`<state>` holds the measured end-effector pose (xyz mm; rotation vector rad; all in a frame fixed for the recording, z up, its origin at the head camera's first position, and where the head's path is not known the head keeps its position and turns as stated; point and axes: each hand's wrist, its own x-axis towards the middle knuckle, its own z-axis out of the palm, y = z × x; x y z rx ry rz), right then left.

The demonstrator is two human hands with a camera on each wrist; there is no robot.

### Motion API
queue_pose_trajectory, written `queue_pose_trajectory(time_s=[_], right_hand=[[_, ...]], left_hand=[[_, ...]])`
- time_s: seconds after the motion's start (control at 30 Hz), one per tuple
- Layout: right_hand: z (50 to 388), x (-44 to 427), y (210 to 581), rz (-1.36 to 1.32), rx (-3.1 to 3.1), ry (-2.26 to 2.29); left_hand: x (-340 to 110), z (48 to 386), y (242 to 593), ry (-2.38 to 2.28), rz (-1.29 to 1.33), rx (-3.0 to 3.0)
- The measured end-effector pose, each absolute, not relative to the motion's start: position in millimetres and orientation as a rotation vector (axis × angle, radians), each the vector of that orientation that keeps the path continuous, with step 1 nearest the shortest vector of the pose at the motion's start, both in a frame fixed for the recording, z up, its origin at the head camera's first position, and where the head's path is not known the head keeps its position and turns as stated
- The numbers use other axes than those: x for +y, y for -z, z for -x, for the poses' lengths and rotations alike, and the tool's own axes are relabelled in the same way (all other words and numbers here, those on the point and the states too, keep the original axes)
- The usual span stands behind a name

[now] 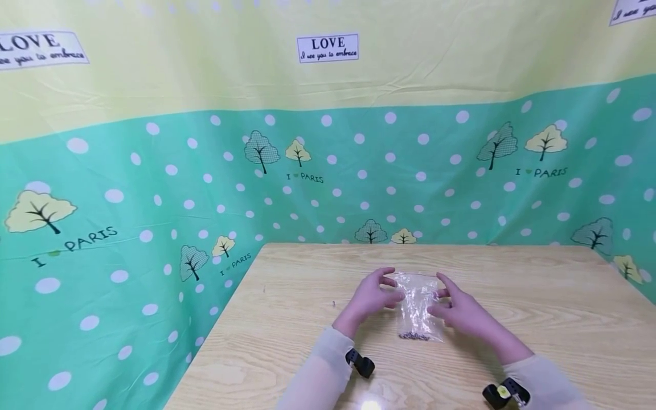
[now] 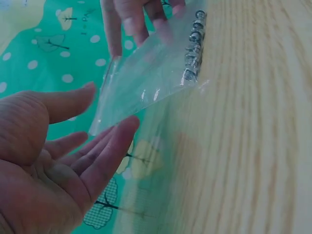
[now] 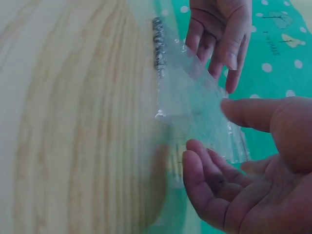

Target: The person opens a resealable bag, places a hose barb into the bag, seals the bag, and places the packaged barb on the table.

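A clear plastic zip bag (image 1: 417,302) stands tilted on the table, and small dark metal pieces (image 2: 193,48) are gathered in a row along its bottom edge. They look like screws or springs; their exact kind is too small to tell. My left hand (image 1: 373,296) is at the bag's left side, fingers fairly straight at its edge and thumb (image 2: 78,100) apart from it. On the other side is my right hand (image 1: 461,307), fingers loosely bent beside the bag and thumb (image 3: 243,112) near its upper part. Neither hand visibly pinches the plastic.
The light wooden table (image 1: 287,353) extends around the bag. A tiny object (image 1: 333,303) lies left of the left hand. A green and yellow printed cloth (image 1: 328,142) hangs behind the table and along its sides. Each wrist wears a black camera band (image 1: 361,363).
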<state>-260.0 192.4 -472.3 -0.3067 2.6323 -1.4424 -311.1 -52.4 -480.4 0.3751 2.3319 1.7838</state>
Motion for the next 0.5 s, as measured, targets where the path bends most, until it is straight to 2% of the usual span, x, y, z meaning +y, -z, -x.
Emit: queue_pose_trajectory(time_s=[0.3,0.5], right_hand=[[260,196,477,0.334,2.711,1.324],[261,200,477,0.331,2.716,1.278]], left_hand=[[-59,305,481,-1.566,-0.429,2.454],[-82,307,483,-1.378,-0.491,2.618]])
